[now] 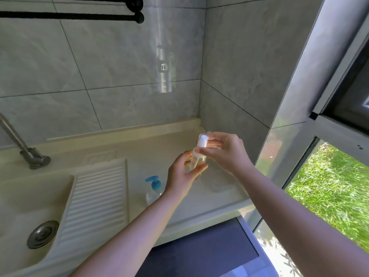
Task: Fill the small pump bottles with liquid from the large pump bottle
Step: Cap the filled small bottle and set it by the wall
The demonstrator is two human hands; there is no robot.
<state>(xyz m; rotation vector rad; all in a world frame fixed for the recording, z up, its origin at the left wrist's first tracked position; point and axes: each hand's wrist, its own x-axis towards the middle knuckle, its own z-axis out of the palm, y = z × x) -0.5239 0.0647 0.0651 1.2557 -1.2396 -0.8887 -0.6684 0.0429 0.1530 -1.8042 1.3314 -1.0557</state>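
A small clear pump bottle (196, 159) is held up above the cream counter (179, 204), near the tiled corner. The left hand (182, 174) wraps its grip around the bottle's body, while the right hand (221, 151) pinches the white pump head (202, 141) at the neck. A yellowish tint shows inside, though glare makes the fill level hard to judge. Whether the pump is being screwed on or off cannot be told. A bottle with a blue pump (153, 185) stands on the counter just beside the left wrist, untouched. Judging by this, the work looks to be at one small bottle's cap; other small bottles are not clearly visible.
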